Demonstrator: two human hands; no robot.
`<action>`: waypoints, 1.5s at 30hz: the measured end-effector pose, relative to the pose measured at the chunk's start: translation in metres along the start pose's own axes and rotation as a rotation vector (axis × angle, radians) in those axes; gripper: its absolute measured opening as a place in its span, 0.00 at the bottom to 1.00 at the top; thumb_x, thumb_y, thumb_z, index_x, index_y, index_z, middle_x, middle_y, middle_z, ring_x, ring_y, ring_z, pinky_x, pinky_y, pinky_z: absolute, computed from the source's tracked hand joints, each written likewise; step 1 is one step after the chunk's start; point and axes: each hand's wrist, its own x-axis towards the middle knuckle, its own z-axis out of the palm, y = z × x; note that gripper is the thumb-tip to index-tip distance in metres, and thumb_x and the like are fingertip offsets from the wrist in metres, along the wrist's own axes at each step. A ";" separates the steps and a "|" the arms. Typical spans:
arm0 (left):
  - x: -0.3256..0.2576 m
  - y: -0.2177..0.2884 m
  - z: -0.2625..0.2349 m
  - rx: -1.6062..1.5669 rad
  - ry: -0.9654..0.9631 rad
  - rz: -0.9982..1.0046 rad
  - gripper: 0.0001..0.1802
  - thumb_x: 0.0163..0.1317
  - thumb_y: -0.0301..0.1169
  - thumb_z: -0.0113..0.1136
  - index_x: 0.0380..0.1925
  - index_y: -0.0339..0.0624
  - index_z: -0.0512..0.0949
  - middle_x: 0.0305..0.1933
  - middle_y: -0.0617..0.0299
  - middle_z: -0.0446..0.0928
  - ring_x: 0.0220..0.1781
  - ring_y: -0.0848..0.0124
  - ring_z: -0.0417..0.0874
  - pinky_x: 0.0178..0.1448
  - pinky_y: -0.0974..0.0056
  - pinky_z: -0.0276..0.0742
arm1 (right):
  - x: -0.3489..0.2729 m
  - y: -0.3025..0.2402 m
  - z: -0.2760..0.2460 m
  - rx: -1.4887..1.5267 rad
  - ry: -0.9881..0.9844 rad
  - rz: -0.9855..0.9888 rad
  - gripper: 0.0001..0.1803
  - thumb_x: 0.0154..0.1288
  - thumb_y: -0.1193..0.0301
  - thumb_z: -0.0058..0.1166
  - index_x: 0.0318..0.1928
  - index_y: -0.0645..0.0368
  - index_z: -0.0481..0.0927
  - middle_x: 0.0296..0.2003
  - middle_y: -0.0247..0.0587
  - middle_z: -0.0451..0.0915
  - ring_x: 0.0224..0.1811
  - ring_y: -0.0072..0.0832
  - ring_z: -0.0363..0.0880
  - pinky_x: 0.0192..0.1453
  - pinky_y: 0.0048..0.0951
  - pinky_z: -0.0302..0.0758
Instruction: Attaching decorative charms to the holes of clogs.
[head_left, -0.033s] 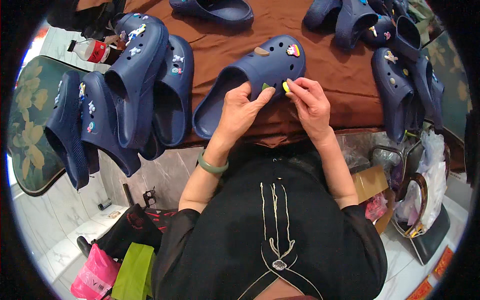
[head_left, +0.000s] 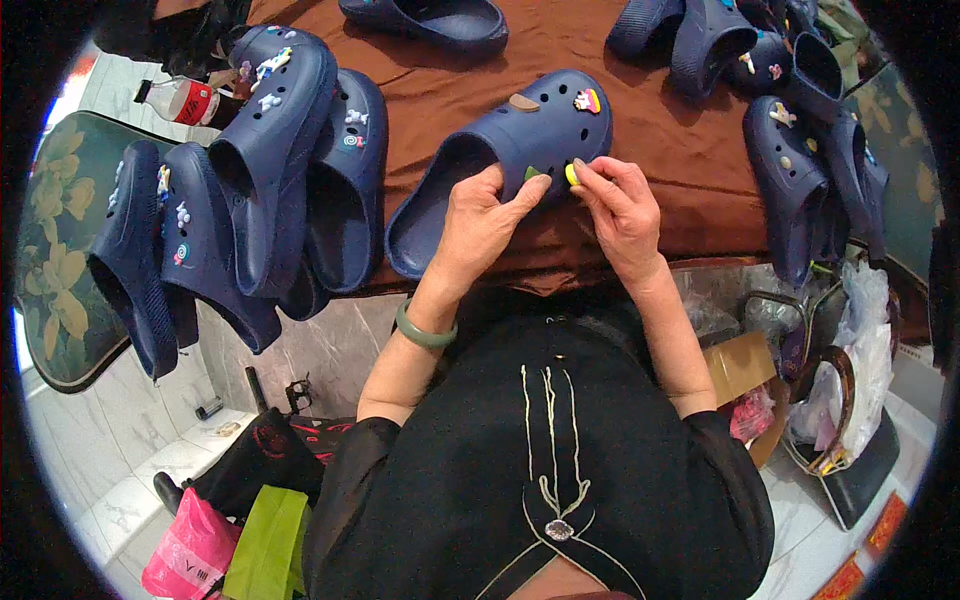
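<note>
A navy blue clog (head_left: 555, 115) with holes in its upper lies in front of me, toe pointing to the upper right. My left hand (head_left: 485, 215) grips its near side, fingers tucked inside the opening and thumb on the upper beside a green charm (head_left: 532, 173). Between thumb and fingertips, my right hand (head_left: 622, 205) pinches a small yellow shoe charm (head_left: 572, 174) close to the clog's near edge. What lies under the fingertips is hidden. A tan charm (head_left: 522, 102) and a pink, white and yellow charm (head_left: 587, 101) sit on the same upper.
Decorated navy clogs (head_left: 270, 150) are piled at the left, with more clogs (head_left: 785, 180) at the right. A single clog (head_left: 440, 28) lies at the far edge. Brown cloth (head_left: 680, 150) covers the table. A bottle (head_left: 185, 102) stands far left; bags (head_left: 195, 545) lie below.
</note>
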 end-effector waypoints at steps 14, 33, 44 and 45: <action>-0.001 0.010 -0.001 -0.005 -0.046 0.070 0.11 0.62 0.30 0.65 0.39 0.31 0.81 0.36 0.68 0.82 0.37 0.84 0.75 0.42 0.74 0.73 | 0.007 0.008 -0.007 -0.289 -0.041 -0.275 0.22 0.42 0.80 0.62 0.43 0.54 0.84 0.34 0.32 0.78 0.35 0.31 0.76 0.37 0.29 0.77; -0.002 0.014 -0.004 0.188 0.058 0.195 0.26 0.57 0.38 0.69 0.13 0.33 0.67 0.14 0.50 0.61 0.17 0.71 0.56 0.20 0.61 0.58 | 0.021 0.016 -0.004 0.049 -0.117 -0.010 0.12 0.48 0.78 0.66 0.36 0.54 0.85 0.31 0.32 0.79 0.38 0.33 0.73 0.42 0.30 0.73; 0.007 -0.001 -0.003 0.091 0.107 0.188 0.29 0.55 0.40 0.71 0.11 0.35 0.63 0.13 0.55 0.55 0.18 0.75 0.54 0.20 0.61 0.55 | 0.035 0.025 0.003 0.084 -0.120 0.041 0.16 0.46 0.73 0.69 0.39 0.52 0.85 0.35 0.34 0.74 0.38 0.34 0.72 0.47 0.34 0.69; 0.006 -0.006 -0.004 0.101 0.105 0.171 0.28 0.55 0.39 0.71 0.11 0.36 0.63 0.13 0.56 0.54 0.19 0.76 0.55 0.20 0.61 0.55 | 0.031 0.020 0.007 0.002 -0.087 -0.016 0.14 0.47 0.73 0.69 0.38 0.54 0.85 0.35 0.35 0.74 0.39 0.33 0.73 0.46 0.33 0.70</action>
